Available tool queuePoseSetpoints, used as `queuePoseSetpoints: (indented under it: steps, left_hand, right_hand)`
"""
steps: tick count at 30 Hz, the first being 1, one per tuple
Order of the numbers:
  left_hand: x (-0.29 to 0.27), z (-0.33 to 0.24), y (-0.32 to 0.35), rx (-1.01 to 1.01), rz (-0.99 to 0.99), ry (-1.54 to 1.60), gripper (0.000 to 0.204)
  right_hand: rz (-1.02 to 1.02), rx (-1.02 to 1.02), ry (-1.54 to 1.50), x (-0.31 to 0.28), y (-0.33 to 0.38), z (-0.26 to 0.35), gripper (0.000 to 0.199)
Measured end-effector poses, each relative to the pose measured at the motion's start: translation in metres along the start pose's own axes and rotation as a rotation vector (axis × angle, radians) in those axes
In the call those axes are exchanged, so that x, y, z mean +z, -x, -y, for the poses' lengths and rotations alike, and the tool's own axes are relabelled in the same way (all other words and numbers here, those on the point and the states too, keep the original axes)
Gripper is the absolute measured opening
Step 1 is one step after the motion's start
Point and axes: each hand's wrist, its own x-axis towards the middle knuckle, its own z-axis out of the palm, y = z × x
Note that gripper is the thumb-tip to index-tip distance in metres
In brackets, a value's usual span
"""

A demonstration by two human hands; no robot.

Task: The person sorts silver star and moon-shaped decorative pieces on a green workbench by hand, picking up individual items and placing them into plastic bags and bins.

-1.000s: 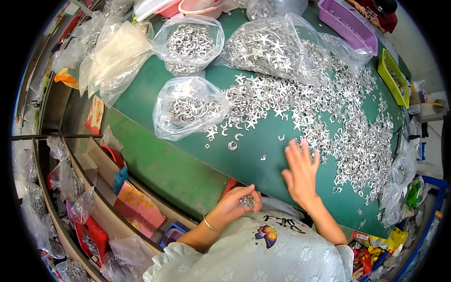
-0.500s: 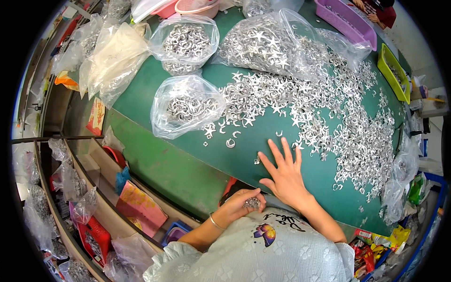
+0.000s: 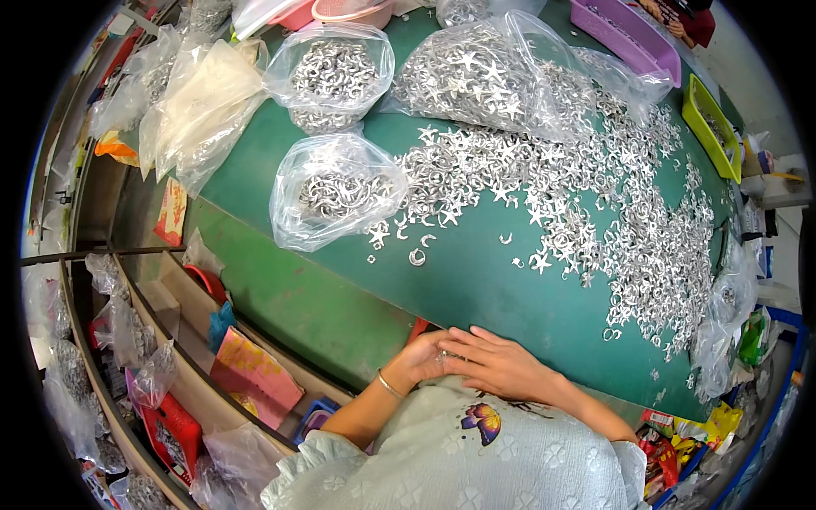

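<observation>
Silvery metal pieces [image 3: 595, 212], stars and rings, lie heaped across the green table [image 3: 476, 297]; small, stiff, light and slippery, best pinched by their edges. At the near rim, the left hand [image 3: 422, 357] cups something tiny, the flat right hand [image 3: 497, 364] covering it.

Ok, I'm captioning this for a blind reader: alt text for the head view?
A person's left hand and right hand meet at the near edge of a green table strewn with small silver star and ring pieces. Clear bags of pieces lie behind.
</observation>
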Motion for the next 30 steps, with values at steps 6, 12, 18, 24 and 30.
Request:
queuePoseSetpoints:
  steps: [6, 12, 18, 24, 30]
  left_hand:
    - [0.010, 0.006, -0.011, -0.055, 0.226, -0.221, 0.035]
    - [0.019, 0.010, -0.005, -0.011, 0.180, -0.384, 0.031]
    - [0.015, 0.006, -0.001, 0.005, 0.154, -0.336, 0.032]
    - [0.019, 0.003, -0.002, -0.006, 0.158, -0.361, 0.034]
    - [0.016, 0.006, -0.001, 0.034, 0.143, -0.340, 0.034]
  right_hand:
    - [-0.570, 0.428, 0.528, -0.059, -0.017, -0.035, 0.042]
    - [-0.519, 0.668, 0.710, -0.076, 0.003, -0.069, 0.043]
    - [-0.705, 0.874, 0.854, -0.092, 0.046, -0.079, 0.046]
    - [-0.850, 0.551, 0.525, -0.151, -0.025, -0.113, 0.045]
    - [-0.868, 0.506, 0.533, -0.114, -0.057, -0.123, 0.048]
